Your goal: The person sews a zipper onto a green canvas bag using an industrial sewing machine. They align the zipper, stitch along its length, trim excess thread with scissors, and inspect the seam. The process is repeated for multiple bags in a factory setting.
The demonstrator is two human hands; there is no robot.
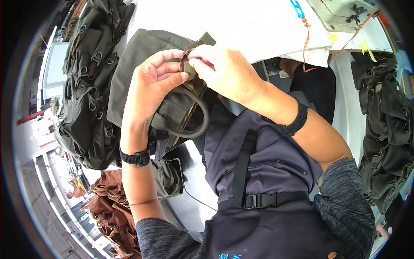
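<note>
1. Head view: dark green bag (140,54) lies toward the left end of the white table (258,26), its lower part reaching past the near edge toward my lap.
2. Left hand (151,84): fingers curled, thumb below them, tips gripping the curved brown zipper (184,58) along its left side.
3. Right hand (230,71): thumb and bent forefinger pinch at the same stretch of zipper, from the right. Exact contact between these tips hidden by my knuckles.
4. Zipper bends upward between both hands; lower down, its metal teeth run slantwise beside the round handle (203,123), which loops below my hands.
5. Black wristbands: one on the left wrist (134,158), one on the right forearm. Dark apron (267,172) covers my lap, belt buckled.
6. Beyond the table's left edge: heap of dark green bags (88,125); nearer to me, reddish-brown bags (112,207).
7. Past the table's right end: more dark green bags (381,129), piled in a column.
8. Blue link (296,7) at the table's far edge; orange cord (306,39) runs from it down to the near edge, then up toward the far right corner.
</note>
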